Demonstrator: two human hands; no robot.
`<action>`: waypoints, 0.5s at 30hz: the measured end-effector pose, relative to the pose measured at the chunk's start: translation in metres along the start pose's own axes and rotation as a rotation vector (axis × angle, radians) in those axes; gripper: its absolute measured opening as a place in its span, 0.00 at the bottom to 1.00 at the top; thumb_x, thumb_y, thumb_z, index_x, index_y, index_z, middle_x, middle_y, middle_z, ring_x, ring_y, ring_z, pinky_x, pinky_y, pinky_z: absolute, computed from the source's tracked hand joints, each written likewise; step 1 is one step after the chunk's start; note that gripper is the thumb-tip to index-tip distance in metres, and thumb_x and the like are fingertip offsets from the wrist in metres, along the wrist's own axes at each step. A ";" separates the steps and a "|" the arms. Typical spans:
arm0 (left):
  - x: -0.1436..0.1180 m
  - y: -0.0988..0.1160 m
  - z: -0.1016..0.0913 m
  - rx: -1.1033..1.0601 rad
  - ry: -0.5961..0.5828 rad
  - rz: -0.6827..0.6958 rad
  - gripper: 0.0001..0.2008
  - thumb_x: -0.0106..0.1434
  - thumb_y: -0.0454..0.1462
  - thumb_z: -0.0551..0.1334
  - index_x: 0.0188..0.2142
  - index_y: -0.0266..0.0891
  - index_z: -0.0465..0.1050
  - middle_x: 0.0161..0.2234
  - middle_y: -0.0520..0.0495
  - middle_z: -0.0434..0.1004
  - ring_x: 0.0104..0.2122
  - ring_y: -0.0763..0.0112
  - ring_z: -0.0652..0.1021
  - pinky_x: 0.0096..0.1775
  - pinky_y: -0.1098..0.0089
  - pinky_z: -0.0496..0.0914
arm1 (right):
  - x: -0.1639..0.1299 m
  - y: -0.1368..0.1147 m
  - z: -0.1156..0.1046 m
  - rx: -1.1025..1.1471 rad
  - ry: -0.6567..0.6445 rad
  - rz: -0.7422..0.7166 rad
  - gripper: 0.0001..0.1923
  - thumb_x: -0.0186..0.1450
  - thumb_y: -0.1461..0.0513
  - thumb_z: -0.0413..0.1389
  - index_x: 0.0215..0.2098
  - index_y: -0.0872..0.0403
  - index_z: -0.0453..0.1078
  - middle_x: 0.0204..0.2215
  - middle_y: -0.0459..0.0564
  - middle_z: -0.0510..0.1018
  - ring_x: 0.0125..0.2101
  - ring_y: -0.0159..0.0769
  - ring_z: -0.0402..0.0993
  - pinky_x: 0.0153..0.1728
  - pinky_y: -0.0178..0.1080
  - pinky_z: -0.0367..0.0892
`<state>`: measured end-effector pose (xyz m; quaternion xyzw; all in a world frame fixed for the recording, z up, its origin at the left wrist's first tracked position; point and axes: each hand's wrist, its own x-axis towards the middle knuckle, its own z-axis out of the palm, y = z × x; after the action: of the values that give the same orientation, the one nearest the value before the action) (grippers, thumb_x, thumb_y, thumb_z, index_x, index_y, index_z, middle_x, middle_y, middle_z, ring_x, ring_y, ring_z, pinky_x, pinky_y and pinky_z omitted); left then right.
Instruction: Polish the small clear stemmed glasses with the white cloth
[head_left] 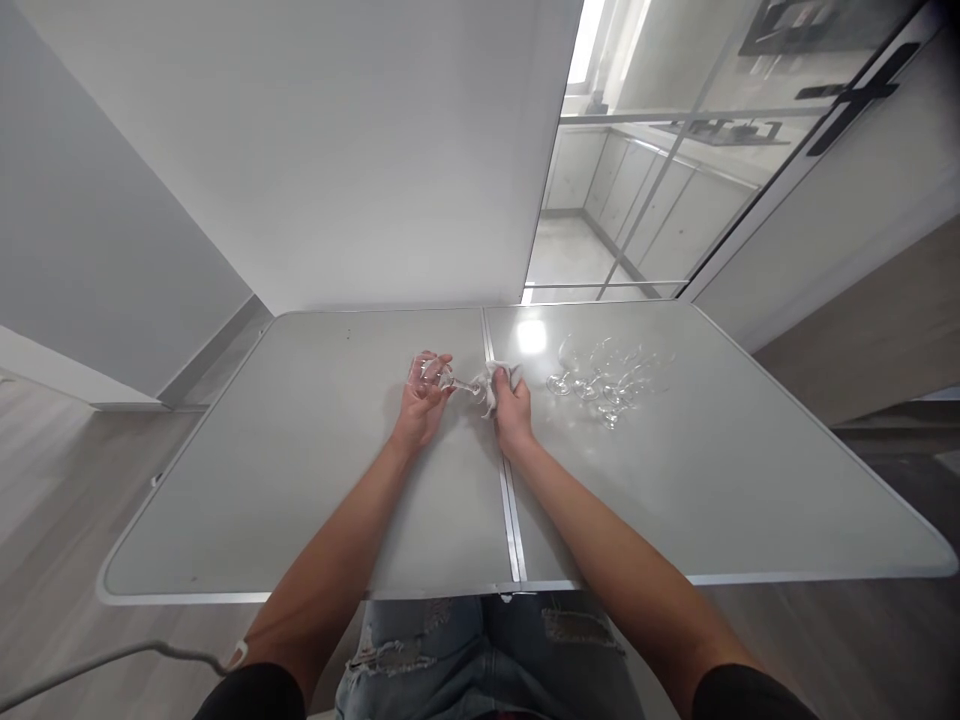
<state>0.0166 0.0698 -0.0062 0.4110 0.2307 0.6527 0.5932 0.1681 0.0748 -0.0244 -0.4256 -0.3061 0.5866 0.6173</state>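
A clear stemmed wine glass (pixel 463 385) lies sideways between my hands, above the middle of the table. My left hand (pixel 424 400) is wrapped round its bowl. In my right hand (pixel 513 405) is a white cloth (pixel 490 388), pressed against the foot of the glass. The fingers behind the cloth are partly hidden. To the right, several clear stemmed glasses (pixel 600 385) stand in a group on the table, apart from my right hand.
The pale folding table (pixel 300 500) has a metal seam (pixel 513 530) down its middle. A white wall (pixel 375 150) and a glass-paned door (pixel 652 200) rise behind its far edge. At the lower left a grey cable (pixel 112 655) runs by my left arm.
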 end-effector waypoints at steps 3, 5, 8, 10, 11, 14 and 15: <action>0.001 -0.005 0.001 0.054 0.047 0.015 0.32 0.49 0.44 0.78 0.50 0.48 0.67 0.55 0.43 0.74 0.46 0.68 0.77 0.47 0.67 0.73 | -0.006 -0.003 0.006 0.066 -0.068 0.044 0.22 0.63 0.43 0.60 0.41 0.52 0.74 0.33 0.47 0.80 0.34 0.34 0.77 0.36 0.35 0.72; 0.002 -0.010 0.001 0.094 0.083 0.035 0.30 0.51 0.45 0.77 0.49 0.48 0.65 0.45 0.46 0.80 0.41 0.69 0.79 0.48 0.65 0.73 | -0.011 -0.002 0.013 0.102 -0.169 0.059 0.19 0.63 0.46 0.62 0.40 0.52 0.75 0.33 0.47 0.80 0.35 0.34 0.77 0.39 0.36 0.72; 0.002 -0.016 0.002 0.193 0.106 0.050 0.22 0.55 0.44 0.74 0.44 0.45 0.66 0.36 0.49 0.81 0.36 0.69 0.80 0.45 0.65 0.73 | -0.013 0.003 0.018 0.132 -0.199 0.049 0.15 0.61 0.51 0.65 0.39 0.51 0.76 0.34 0.46 0.81 0.36 0.33 0.76 0.41 0.36 0.71; 0.002 -0.019 0.003 0.306 0.108 0.060 0.18 0.56 0.44 0.74 0.40 0.42 0.70 0.39 0.47 0.81 0.37 0.69 0.80 0.43 0.66 0.73 | -0.012 0.004 0.018 0.154 -0.168 0.043 0.15 0.61 0.51 0.66 0.39 0.52 0.76 0.35 0.46 0.81 0.37 0.34 0.77 0.41 0.36 0.72; 0.001 -0.019 0.003 0.377 0.114 0.066 0.16 0.55 0.43 0.74 0.37 0.41 0.72 0.40 0.47 0.80 0.37 0.69 0.79 0.42 0.67 0.73 | -0.010 0.003 0.017 0.166 -0.161 0.038 0.15 0.61 0.51 0.65 0.40 0.52 0.76 0.36 0.47 0.82 0.37 0.34 0.77 0.42 0.37 0.72; 0.000 -0.019 0.004 0.540 0.132 0.052 0.13 0.54 0.43 0.74 0.32 0.40 0.76 0.35 0.48 0.79 0.36 0.70 0.78 0.42 0.67 0.72 | -0.007 -0.001 0.013 0.191 -0.190 0.006 0.17 0.63 0.50 0.64 0.44 0.52 0.77 0.42 0.51 0.82 0.41 0.37 0.78 0.45 0.39 0.72; 0.000 -0.019 0.004 0.562 0.134 0.041 0.12 0.54 0.43 0.74 0.32 0.40 0.78 0.34 0.48 0.79 0.36 0.69 0.78 0.43 0.67 0.72 | -0.006 -0.002 0.012 0.191 -0.193 0.001 0.18 0.63 0.50 0.64 0.45 0.52 0.76 0.43 0.51 0.82 0.42 0.37 0.78 0.45 0.39 0.72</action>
<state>0.0310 0.0730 -0.0194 0.5197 0.4327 0.6009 0.4261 0.1576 0.0707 -0.0167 -0.3066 -0.3067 0.6516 0.6224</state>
